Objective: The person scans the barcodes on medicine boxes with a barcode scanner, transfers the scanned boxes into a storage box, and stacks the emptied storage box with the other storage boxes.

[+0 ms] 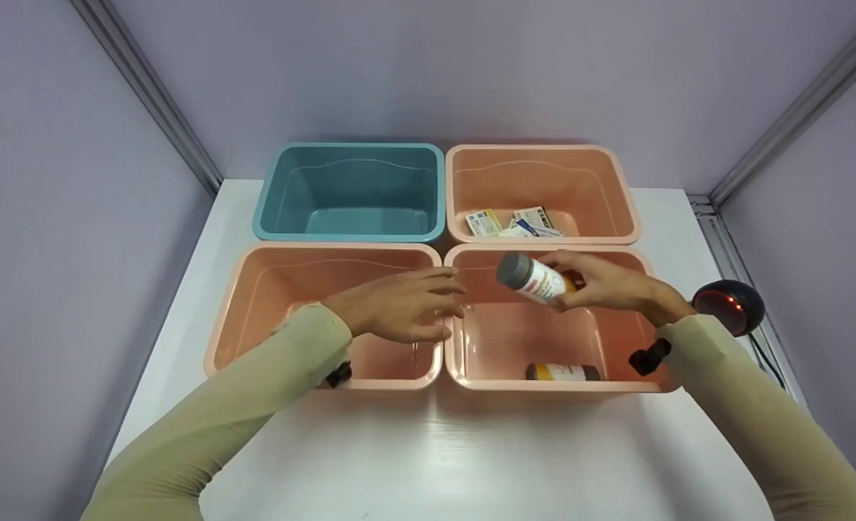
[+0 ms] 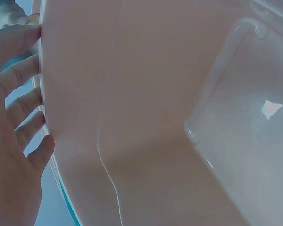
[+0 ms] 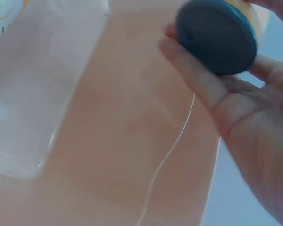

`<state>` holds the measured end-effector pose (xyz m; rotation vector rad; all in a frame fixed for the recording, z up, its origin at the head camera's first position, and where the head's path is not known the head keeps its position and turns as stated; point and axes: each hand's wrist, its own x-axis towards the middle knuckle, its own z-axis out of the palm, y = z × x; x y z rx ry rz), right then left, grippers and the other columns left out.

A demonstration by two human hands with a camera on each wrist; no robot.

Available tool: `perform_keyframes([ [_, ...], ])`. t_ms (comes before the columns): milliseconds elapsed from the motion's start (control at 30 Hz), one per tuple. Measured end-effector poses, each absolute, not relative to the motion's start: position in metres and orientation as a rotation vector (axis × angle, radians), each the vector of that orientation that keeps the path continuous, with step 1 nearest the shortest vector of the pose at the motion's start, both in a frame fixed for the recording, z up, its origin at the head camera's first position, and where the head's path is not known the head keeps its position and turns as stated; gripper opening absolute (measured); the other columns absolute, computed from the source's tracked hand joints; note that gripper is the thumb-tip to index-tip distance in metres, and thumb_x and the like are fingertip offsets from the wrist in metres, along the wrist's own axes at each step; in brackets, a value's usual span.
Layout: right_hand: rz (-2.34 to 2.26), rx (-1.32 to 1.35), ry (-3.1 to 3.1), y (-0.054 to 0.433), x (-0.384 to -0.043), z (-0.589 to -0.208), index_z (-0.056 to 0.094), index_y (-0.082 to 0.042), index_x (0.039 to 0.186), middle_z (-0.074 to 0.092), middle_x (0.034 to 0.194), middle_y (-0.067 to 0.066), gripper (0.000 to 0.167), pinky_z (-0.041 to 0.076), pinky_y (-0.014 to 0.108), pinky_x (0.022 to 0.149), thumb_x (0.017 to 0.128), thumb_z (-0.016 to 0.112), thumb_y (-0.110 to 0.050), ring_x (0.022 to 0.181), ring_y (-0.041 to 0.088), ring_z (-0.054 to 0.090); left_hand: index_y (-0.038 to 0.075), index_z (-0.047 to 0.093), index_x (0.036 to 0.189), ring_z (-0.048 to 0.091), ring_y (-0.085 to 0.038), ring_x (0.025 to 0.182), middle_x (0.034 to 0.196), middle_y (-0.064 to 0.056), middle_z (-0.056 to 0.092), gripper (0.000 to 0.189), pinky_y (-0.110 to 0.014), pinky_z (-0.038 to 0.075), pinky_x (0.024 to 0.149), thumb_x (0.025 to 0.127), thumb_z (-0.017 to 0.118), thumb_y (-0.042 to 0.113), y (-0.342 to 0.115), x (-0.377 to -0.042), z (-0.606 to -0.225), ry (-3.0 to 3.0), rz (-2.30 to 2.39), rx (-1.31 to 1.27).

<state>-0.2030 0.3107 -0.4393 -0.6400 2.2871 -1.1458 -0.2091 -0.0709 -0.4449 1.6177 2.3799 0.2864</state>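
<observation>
My right hand (image 1: 601,282) grips a bottle (image 1: 541,281) with a grey cap and a white label, tilted above the front right pink bin (image 1: 529,325). In the right wrist view a round dark grey end of the bottle (image 3: 217,40) faces the camera, with thumb and fingers round its side. A second bottle (image 1: 564,372), yellow and white with dark ends, lies on its side against that bin's near wall. My left hand (image 1: 406,304) holds nothing; its fingers are spread over the front left pink bin (image 1: 326,253), with the fingertips by the inner rim.
Behind stand a blue bin (image 1: 355,192) and another pink bin (image 1: 543,174) with several small printed cards or packets (image 1: 518,226). A black device with red lights (image 1: 729,307) and a cable sits at the right. All the bins rest on a white table (image 1: 435,449).
</observation>
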Motion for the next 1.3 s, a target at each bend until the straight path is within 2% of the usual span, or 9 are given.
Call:
perform_keyframes([
  [133,-1.475,-0.561,2.216,0.323,-0.198,-0.437,0.048,-0.012,0.157,0.063,0.142,0.014,0.063,0.061,0.03,0.1,0.098,0.073,-0.006,0.127,0.025,0.066,0.018,0.067,0.147,0.03,-0.036,0.166,0.166,-0.013,0.051,0.051,-0.052,0.027,0.137,0.108,0.054,0.048,-0.073,-0.209,-0.446,2.384,0.292,1.621],
  [267,-1.88,-0.541,1.892,0.329,-0.197,-0.432,0.042,-0.017,0.163,0.064,0.147,0.013,0.06,0.061,0.035,0.106,0.106,0.05,-0.001,0.131,0.024,0.07,0.018,0.067,0.147,0.03,-0.036,0.166,0.166,-0.013,0.052,0.05,-0.051,0.028,0.137,0.109,0.055,0.047,-0.075,-0.209,-0.446,2.39,0.285,1.62],
  [333,-2.031,-0.535,1.695,0.33,-0.196,-0.43,0.041,-0.02,0.165,0.065,0.147,0.011,0.06,0.061,0.036,0.106,0.107,0.04,-0.003,0.128,0.024,0.072,0.018,0.067,0.147,0.03,-0.035,0.166,0.166,-0.012,0.052,0.05,-0.051,0.027,0.137,0.109,0.054,0.048,-0.076,-0.208,-0.446,2.396,0.281,1.613],
  [400,-2.114,-0.53,1.556,0.329,-0.196,-0.429,0.04,-0.021,0.165,0.065,0.146,0.01,0.058,0.061,0.036,0.105,0.108,0.035,-0.008,0.127,0.025,0.072,0.018,0.068,0.147,0.03,-0.035,0.166,0.166,-0.013,0.052,0.05,-0.051,0.027,0.137,0.109,0.055,0.047,-0.077,-0.208,-0.446,2.397,0.285,1.611],
  [700,-2.222,-0.51,1.561,0.32,-0.201,-0.431,0.046,-0.015,0.155,0.071,0.134,0.007,0.042,0.063,0.026,0.088,0.113,0.052,-0.019,0.113,0.021,0.075,0.019,0.066,0.149,0.027,-0.034,0.168,0.168,-0.011,0.05,0.052,-0.052,0.026,0.137,0.108,0.054,0.049,-0.078,-0.208,-0.445,2.394,0.294,1.576],
  [933,-2.313,-0.448,1.517,0.32,-0.2,-0.431,0.04,-0.014,0.162,0.067,0.138,0.007,0.053,0.065,0.035,0.098,0.11,0.052,-0.018,0.122,0.025,0.074,0.02,0.066,0.149,0.027,-0.034,0.168,0.169,-0.01,0.049,0.052,-0.052,0.026,0.137,0.108,0.054,0.049,-0.079,-0.209,-0.446,2.396,0.296,1.567],
  [1000,-2.342,-0.426,1.506,0.319,-0.2,-0.43,0.035,-0.017,0.166,0.067,0.138,0.009,0.057,0.065,0.036,0.099,0.111,0.05,-0.021,0.124,0.025,0.073,0.02,0.066,0.149,0.027,-0.033,0.168,0.169,-0.01,0.049,0.052,-0.052,0.026,0.137,0.108,0.054,0.049,-0.079,-0.209,-0.446,2.397,0.294,1.566],
  [1167,-2.403,-0.411,1.527,0.32,-0.201,-0.431,0.018,-0.034,0.171,0.064,0.145,0.015,0.064,0.066,0.036,0.096,0.114,0.046,-0.023,0.122,0.025,0.073,0.02,0.066,0.149,0.027,-0.034,0.168,0.169,-0.011,0.049,0.052,-0.053,0.026,0.137,0.108,0.054,0.049,-0.079,-0.209,-0.445,2.393,0.298,1.569],
  [1300,-2.403,-0.381,1.638,0.319,-0.203,-0.433,0.023,-0.031,0.17,0.068,0.142,0.012,0.063,0.066,0.032,0.09,0.114,0.051,-0.018,0.117,0.024,0.075,0.019,0.066,0.149,0.028,-0.034,0.167,0.169,-0.01,0.049,0.052,-0.052,0.027,0.137,0.108,0.053,0.049,-0.078,-0.209,-0.445,2.397,0.286,1.581],
])
